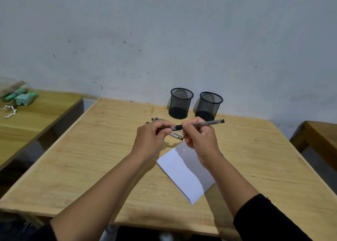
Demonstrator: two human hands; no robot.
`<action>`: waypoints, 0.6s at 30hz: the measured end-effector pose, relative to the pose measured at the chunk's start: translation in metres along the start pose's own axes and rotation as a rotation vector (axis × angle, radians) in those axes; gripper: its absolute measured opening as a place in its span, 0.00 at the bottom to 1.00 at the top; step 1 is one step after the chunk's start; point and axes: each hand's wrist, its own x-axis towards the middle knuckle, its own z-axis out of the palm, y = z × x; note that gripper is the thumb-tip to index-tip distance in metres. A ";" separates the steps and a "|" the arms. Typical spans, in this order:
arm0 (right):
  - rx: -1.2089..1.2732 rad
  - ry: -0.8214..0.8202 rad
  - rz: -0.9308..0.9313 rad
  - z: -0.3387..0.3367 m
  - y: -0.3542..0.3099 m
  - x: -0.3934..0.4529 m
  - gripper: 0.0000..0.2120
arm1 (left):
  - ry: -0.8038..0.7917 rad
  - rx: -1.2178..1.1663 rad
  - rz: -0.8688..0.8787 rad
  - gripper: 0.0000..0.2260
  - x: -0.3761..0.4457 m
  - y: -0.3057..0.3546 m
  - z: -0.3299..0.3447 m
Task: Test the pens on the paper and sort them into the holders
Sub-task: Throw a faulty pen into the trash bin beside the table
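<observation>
Fingers [187, 126] pinching pen [204, 124], paper [184, 169] below

Both forearms reaching forward and converging toward the middle, bare from wrist to elbow. Left hand [152, 137] raised, back toward the camera, fingers curled, thumb and forefinger pinched together at their tips. Right hand [199, 137] raised just beside it, fingers curled inward, fingertips facing those of the left and nearly touching them. Right upper arm covered by a dark sleeve [264, 220] pushed up near the elbow.
</observation>
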 end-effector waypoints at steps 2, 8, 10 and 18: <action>-0.015 -0.025 -0.024 0.000 0.001 -0.002 0.09 | 0.005 0.007 0.003 0.08 -0.003 0.001 -0.001; -0.072 -0.024 -0.031 -0.001 0.005 -0.007 0.04 | -0.076 0.042 0.011 0.11 -0.006 -0.003 -0.012; -0.003 0.026 -0.038 -0.001 0.003 -0.009 0.05 | -0.061 0.032 -0.001 0.11 -0.001 -0.004 -0.019; -0.074 -0.026 -0.080 0.008 -0.004 -0.030 0.11 | 0.044 -0.611 -0.190 0.10 0.015 0.006 -0.039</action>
